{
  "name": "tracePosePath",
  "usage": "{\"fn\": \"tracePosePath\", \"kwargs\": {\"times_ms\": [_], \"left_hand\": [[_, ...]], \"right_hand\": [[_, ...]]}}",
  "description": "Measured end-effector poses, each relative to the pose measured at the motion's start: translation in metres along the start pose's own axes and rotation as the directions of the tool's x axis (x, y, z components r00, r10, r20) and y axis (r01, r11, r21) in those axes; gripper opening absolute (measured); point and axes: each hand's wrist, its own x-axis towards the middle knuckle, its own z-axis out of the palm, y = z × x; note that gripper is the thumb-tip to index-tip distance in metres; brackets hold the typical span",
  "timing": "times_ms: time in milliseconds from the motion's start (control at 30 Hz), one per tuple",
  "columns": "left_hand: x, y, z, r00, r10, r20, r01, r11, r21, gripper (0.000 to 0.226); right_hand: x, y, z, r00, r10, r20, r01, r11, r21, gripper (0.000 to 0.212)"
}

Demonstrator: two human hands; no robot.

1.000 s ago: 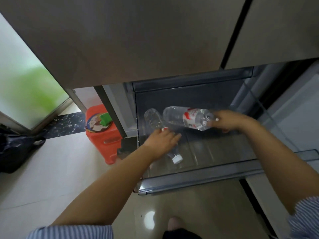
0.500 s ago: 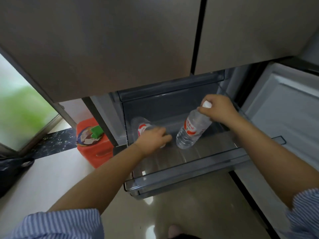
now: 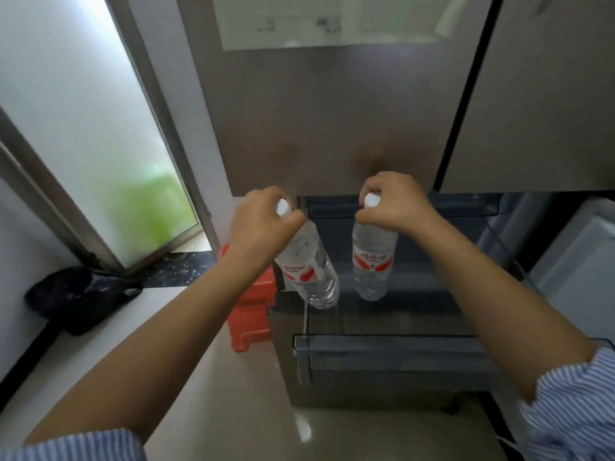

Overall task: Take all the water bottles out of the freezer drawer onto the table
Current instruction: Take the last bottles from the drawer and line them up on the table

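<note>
My left hand (image 3: 263, 224) grips the neck of a clear water bottle (image 3: 307, 271) with a red-and-white label; it hangs tilted above the left edge of the open freezer drawer (image 3: 392, 347). My right hand (image 3: 396, 204) grips the capped neck of a second, similar water bottle (image 3: 374, 264), which hangs upright over the drawer. Both white caps show above my fingers. No other bottle shows in the visible part of the drawer.
The closed fridge doors (image 3: 332, 111) rise right behind the hands. A red plastic stool (image 3: 253, 307) stands left of the drawer, and a dark bag (image 3: 80, 297) lies on the floor by a frosted glass door (image 3: 83, 128). No table is in view.
Both hands have lifted their bottles up out of the drawer, from lying or leaning on its floor to hanging by the necks. The view has risen and tilted toward the fridge doors.
</note>
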Motion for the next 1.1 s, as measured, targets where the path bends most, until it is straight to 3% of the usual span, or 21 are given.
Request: {"fn": "tracePosePath", "kwargs": {"times_ms": [133,233,400,533,633,733,900,1100], "left_hand": [[-0.030,-0.010,-0.067,0.982,-0.063,-0.181,0.053,0.997,-0.055,0.018],[-0.061,-0.031,-0.117,0.959,-0.141,-0.245,0.148,0.989,0.012,0.021],[-0.138,-0.082,-0.194,0.883,-0.337,-0.327,0.380,0.922,0.074,0.027],[-0.222,-0.125,-0.257,0.789,-0.460,-0.407,0.541,0.834,0.107,0.024],[-0.287,-0.155,-0.301,0.722,-0.536,-0.437,0.640,0.757,0.128,0.024],[-0.351,-0.184,-0.342,0.639,-0.607,-0.472,0.736,0.661,0.145,0.024],[-0.458,-0.227,-0.408,0.425,-0.697,-0.578,0.877,0.474,0.073,0.023],[-0.561,-0.282,-0.492,0.207,-0.694,-0.690,0.957,0.291,-0.005,0.018]], "right_hand": [[-0.012,-0.070,0.004,0.981,-0.196,-0.003,0.196,0.979,0.063,0.010],[-0.028,-0.131,0.018,0.955,-0.297,0.003,0.296,0.951,0.093,0.016],[-0.074,-0.233,0.061,0.903,-0.406,0.143,0.377,0.906,0.191,0.022],[-0.139,-0.304,0.100,0.801,-0.530,0.277,0.455,0.841,0.294,0.013],[-0.188,-0.359,0.131,0.695,-0.620,0.363,0.475,0.776,0.415,0.011],[-0.239,-0.420,0.159,0.530,-0.723,0.444,0.541,0.691,0.479,0.011],[-0.324,-0.521,0.203,0.223,-0.831,0.509,0.639,0.519,0.568,0.010],[-0.413,-0.637,0.256,-0.038,-0.866,0.498,0.660,0.352,0.663,0.017]]}}
